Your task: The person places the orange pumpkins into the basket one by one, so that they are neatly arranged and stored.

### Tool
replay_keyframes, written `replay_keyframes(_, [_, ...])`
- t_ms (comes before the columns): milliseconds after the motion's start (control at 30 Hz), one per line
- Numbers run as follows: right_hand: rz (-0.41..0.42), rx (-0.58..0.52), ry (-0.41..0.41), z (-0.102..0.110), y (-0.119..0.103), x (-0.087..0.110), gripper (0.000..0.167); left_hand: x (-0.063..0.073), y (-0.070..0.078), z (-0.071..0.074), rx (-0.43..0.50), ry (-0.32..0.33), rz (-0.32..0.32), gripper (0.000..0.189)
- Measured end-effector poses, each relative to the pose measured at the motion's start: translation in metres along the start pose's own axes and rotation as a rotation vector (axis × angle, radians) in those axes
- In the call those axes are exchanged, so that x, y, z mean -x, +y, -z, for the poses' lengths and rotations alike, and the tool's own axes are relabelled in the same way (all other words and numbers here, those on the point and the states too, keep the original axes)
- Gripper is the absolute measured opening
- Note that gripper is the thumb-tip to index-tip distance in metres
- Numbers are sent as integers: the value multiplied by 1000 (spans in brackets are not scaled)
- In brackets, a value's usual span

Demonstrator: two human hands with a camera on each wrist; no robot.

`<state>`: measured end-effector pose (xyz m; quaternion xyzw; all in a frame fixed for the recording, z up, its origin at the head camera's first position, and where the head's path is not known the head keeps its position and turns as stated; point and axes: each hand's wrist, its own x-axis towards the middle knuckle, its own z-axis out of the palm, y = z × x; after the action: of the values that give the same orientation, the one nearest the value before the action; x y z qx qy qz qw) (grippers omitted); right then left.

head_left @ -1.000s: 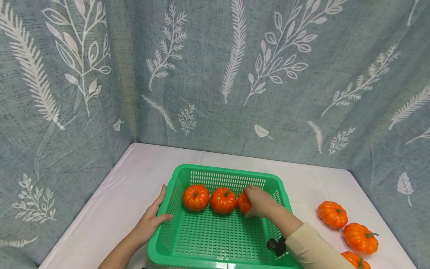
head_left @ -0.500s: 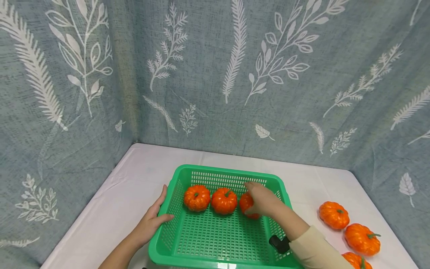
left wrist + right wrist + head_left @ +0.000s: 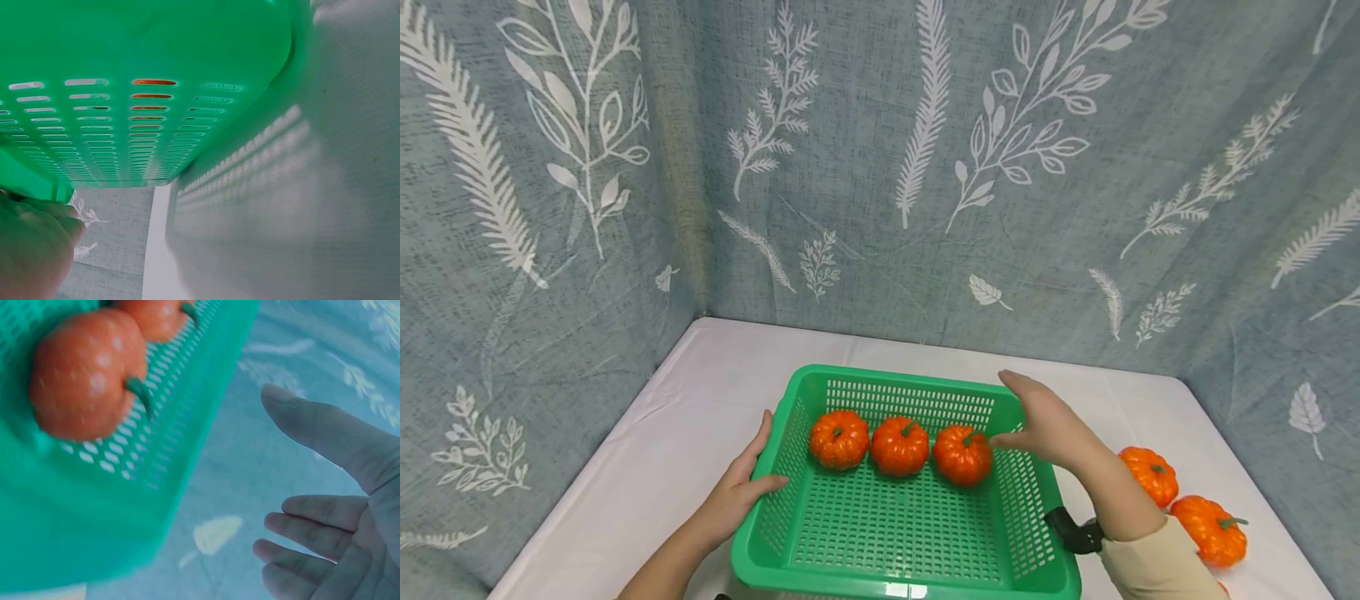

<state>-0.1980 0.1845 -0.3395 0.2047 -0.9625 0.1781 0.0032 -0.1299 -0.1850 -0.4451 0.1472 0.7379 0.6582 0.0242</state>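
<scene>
Three small orange pumpkins sit in a row along the far side of a green plastic basket (image 3: 895,587): the left pumpkin (image 3: 839,439), the middle pumpkin (image 3: 900,447) and the right pumpkin (image 3: 962,456). My left hand (image 3: 737,496) holds the basket's left rim, thumb over the inside and fingers along the outside. Above the basket's right rim is my right hand (image 3: 1048,425), fingers spread and holding nothing. In the right wrist view the right hand (image 3: 337,506) is apart from the nearest pumpkin (image 3: 87,375), whose green stem shows.
On the white-covered table (image 3: 730,367), right of the basket, lie a back pumpkin (image 3: 1152,473) and a front pumpkin (image 3: 1210,531). The right sleeve (image 3: 1161,562) mostly hides a third. A leaf-patterned grey-green curtain (image 3: 865,167) surrounds the table's back and sides.
My right hand has let go of the right pumpkin and moved up and right, out over the basket's rim. The pumpkin stays in the basket. My left hand keeps its place.
</scene>
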Motion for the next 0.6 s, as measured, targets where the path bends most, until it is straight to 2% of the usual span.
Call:
replay_keyframes(233, [-87, -2, 56, 26, 18, 22, 92, 0, 0, 0, 1, 2, -4, 84])
replay_keyframes(367, [-176, -23, 67, 37, 35, 36, 97, 1, 0, 0, 7, -3, -9, 84])
replay_keyframes(600, [-351, 19, 90, 48, 75, 64, 106, 0, 1, 0, 1, -4, -4, 84])
